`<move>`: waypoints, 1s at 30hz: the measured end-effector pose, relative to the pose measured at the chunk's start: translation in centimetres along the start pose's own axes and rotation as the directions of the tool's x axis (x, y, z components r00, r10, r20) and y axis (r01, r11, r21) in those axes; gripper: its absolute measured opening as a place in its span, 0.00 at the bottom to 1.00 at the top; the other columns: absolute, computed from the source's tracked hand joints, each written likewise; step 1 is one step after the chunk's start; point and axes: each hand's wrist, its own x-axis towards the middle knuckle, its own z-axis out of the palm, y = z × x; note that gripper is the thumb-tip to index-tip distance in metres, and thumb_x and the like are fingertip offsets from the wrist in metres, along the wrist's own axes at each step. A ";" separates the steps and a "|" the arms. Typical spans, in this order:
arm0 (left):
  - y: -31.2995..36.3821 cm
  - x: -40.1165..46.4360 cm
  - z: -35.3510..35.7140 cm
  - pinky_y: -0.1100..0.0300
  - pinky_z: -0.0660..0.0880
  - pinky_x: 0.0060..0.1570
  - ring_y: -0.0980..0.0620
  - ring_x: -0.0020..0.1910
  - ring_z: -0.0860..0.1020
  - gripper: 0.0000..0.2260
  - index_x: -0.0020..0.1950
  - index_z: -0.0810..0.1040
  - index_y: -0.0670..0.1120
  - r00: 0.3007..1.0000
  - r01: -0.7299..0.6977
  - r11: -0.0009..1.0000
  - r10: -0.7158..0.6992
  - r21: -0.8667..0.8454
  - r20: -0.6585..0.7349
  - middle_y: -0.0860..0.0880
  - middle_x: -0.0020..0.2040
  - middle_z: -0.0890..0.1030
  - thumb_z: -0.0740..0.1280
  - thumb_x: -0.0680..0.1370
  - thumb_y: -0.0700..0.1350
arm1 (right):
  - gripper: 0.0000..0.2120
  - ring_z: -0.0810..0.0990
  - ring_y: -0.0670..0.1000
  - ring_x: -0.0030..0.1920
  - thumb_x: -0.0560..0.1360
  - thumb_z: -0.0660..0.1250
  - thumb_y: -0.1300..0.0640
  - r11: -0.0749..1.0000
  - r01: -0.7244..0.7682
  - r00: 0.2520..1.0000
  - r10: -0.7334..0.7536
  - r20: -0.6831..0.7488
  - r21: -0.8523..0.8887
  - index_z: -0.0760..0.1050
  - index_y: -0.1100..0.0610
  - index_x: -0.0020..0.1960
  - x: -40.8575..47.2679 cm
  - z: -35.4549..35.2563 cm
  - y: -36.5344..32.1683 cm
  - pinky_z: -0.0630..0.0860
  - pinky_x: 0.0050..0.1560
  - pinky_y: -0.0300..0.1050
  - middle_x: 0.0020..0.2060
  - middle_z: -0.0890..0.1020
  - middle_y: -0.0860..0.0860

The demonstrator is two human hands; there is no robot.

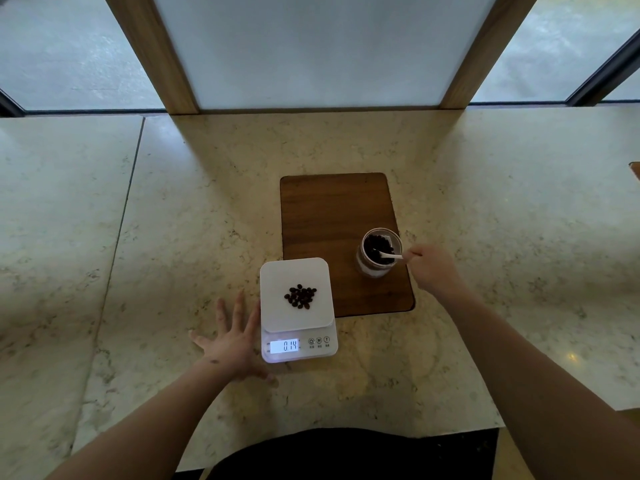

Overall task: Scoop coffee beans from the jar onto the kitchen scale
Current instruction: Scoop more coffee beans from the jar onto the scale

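A white kitchen scale (273, 275) stands on the marble counter with a small pile of coffee beans (300, 296) on its platform; its lit display reads 0.14. An open glass jar (378, 252) of dark beans stands on the near right corner of a wooden board (329, 216). My right hand (431, 270) is just right of the jar and holds a white scoop (389, 254) whose bowl dips into the jar's beans. Flat on the counter lies my left hand (232, 341), fingers spread, touching the scale's left side.
The marble counter (173, 220) stretches wide on both sides, with a seam at the left. A wooden-framed panel (311, 46) rises at the back edge. The near counter edge runs just in front of my body. A small wooden object (635, 169) shows at the far right edge.
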 end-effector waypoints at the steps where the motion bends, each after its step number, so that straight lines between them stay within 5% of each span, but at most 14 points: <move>1: 0.0 0.0 0.0 0.12 0.42 0.64 0.40 0.65 0.10 0.71 0.66 0.13 0.62 1.000 -0.002 1.000 0.002 -0.002 0.003 0.54 0.65 0.09 0.73 0.57 0.80 | 0.17 0.72 0.53 0.28 0.79 0.61 0.57 0.999 -0.033 0.999 0.033 -0.001 0.041 0.77 0.64 0.36 0.0 0.0 0.1 0.67 0.31 0.44 0.25 0.71 0.52; 4: 0.0 0.2 0.0 0.12 0.42 0.64 0.40 0.65 0.10 0.71 0.64 0.12 0.62 1.000 0.001 1.000 -0.001 -0.003 0.002 0.54 0.66 0.09 0.73 0.57 0.80 | 0.24 0.72 0.51 0.25 0.79 0.62 0.57 0.974 -0.111 0.994 0.107 0.030 0.196 0.78 0.51 0.25 -0.4 0.1 0.6 0.70 0.27 0.42 0.18 0.69 0.45; 7: -0.1 0.3 0.2 0.12 0.41 0.63 0.41 0.63 0.09 0.72 0.65 0.12 0.62 1.000 0.002 1.000 -0.002 0.000 -0.008 0.54 0.66 0.09 0.73 0.57 0.80 | 0.29 0.68 0.51 0.26 0.80 0.62 0.57 0.936 -0.195 0.981 0.177 0.085 0.294 0.75 0.48 0.19 -0.7 0.3 0.7 0.67 0.24 0.41 0.19 0.67 0.46; 12: -0.1 0.3 0.2 0.12 0.41 0.63 0.41 0.64 0.09 0.72 0.67 0.13 0.62 1.000 0.002 1.000 -0.002 0.002 -0.006 0.54 0.67 0.10 0.74 0.57 0.79 | 0.22 0.66 0.51 0.25 0.80 0.63 0.58 0.881 -0.270 0.963 0.246 0.112 0.388 0.73 0.52 0.26 -0.6 0.3 0.7 0.66 0.22 0.41 0.26 0.65 0.51; 25: -0.3 0.5 0.4 0.12 0.41 0.63 0.42 0.64 0.09 0.72 0.68 0.14 0.63 1.000 -0.005 1.000 0.005 0.000 -0.016 0.54 0.68 0.10 0.73 0.55 0.81 | 0.13 0.65 0.47 0.16 0.80 0.63 0.59 0.794 -0.326 0.945 0.286 0.159 0.512 0.80 0.59 0.39 -0.2 1.4 2.6 0.62 0.16 0.37 0.21 0.66 0.49; 30: 0.0 0.1 0.1 0.12 0.40 0.64 0.41 0.64 0.10 0.72 0.67 0.13 0.62 1.000 0.004 1.000 -0.004 -0.001 -0.004 0.54 0.67 0.10 0.73 0.56 0.80 | 0.19 0.63 0.46 0.18 0.80 0.64 0.59 0.722 -0.382 0.923 0.322 0.209 0.577 0.79 0.55 0.30 0.1 1.7 3.0 0.62 0.20 0.40 0.18 0.64 0.46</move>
